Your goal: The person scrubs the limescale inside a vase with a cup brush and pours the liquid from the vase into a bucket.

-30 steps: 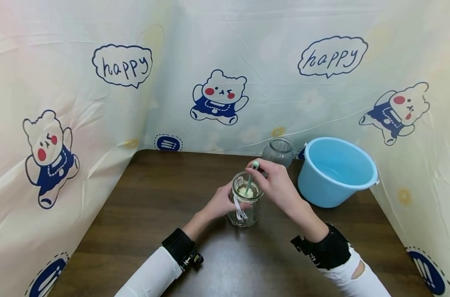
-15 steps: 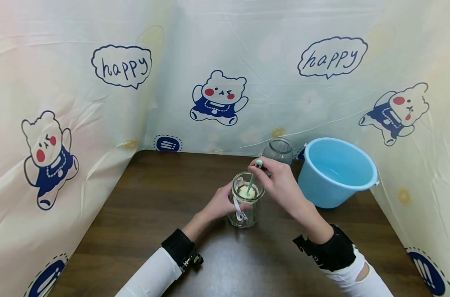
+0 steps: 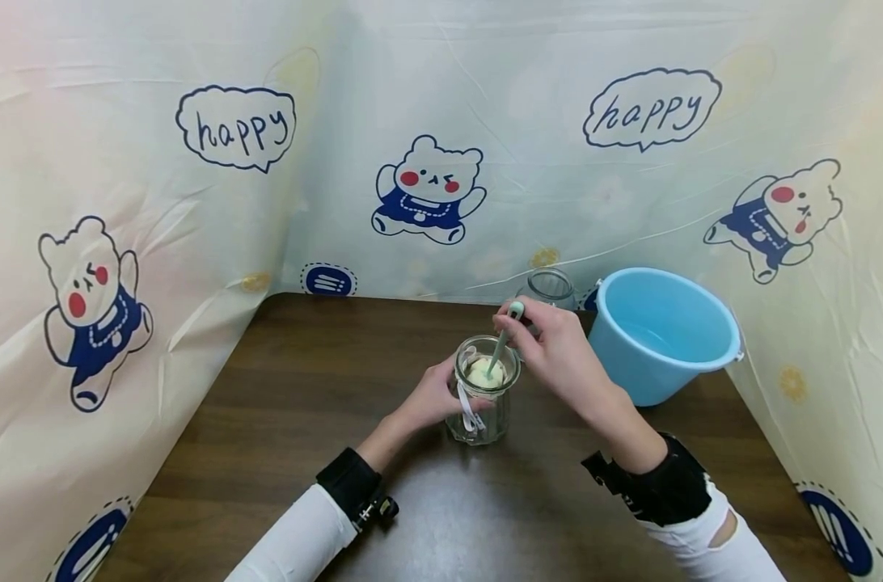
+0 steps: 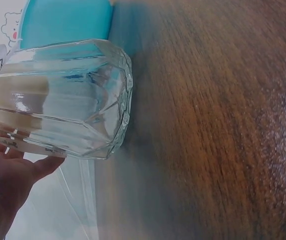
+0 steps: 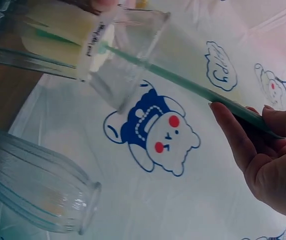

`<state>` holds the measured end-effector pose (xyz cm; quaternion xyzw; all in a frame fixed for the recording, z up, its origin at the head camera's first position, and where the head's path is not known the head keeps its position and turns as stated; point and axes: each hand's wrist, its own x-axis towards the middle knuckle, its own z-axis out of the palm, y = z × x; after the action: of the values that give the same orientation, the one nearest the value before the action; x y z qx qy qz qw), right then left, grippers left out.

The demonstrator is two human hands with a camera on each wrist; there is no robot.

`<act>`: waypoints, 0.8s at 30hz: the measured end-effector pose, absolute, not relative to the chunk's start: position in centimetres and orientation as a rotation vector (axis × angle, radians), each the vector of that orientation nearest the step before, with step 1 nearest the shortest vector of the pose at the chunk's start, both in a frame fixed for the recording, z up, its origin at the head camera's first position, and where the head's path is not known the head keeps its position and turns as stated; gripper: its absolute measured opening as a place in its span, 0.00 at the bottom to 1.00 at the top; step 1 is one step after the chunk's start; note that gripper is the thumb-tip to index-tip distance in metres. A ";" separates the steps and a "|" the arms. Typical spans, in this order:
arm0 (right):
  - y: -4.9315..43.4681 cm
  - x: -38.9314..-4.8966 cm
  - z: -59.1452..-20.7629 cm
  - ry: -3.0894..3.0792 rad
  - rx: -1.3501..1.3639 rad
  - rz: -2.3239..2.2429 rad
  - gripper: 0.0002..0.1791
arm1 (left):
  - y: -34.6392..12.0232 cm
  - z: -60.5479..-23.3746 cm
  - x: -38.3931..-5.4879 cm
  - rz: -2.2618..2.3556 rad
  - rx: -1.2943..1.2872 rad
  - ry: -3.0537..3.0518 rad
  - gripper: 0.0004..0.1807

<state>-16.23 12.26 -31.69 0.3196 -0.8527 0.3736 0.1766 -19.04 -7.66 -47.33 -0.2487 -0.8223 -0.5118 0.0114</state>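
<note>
A clear glass jar (image 3: 483, 424) with a white ribbon round its neck stands upright on the table. My left hand (image 3: 433, 396) grips it near the neck, fingers behind and thumb across the front. Inside the jar sits the pale cream sponge head (image 3: 479, 373) of a bottle brush. Its thin green handle (image 5: 183, 82) slants out of the mouth. My right hand (image 3: 554, 343) pinches the upper end of that handle between thumb and fingers. In the left wrist view the ribbed lower part of the jar (image 4: 83, 100) shows, with the sponge blurred behind the glass.
A second glass jar (image 3: 551, 284) stands at the back edge, partly hidden behind my right hand. Right of it is a light blue bucket (image 3: 645, 376). Printed cloth (image 3: 427, 73) walls in the back and sides of the brown wooden table (image 3: 325, 364).
My right hand has shifted up and to the right with the brush handle, which leans more to the right. The sponge shows slightly higher in the jar. My left hand stays put.
</note>
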 end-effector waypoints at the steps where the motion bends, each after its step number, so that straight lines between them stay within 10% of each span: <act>1: 12.3 -16.3 -31.9 -2.424 0.901 1.059 0.05 | -7.7 -47.8 -19.3 -1.593 -0.774 -2.570 0.39; 24: 11.7 -16.5 -31.9 -2.500 0.925 0.965 0.07 | -7.8 -49.3 -20.3 -1.614 -0.764 -2.587 0.39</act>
<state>-16.45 11.66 -31.95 0.3227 -0.8714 0.3363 0.1529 -20.27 -7.80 -49.26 -0.2430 -0.8230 -0.5134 -0.0008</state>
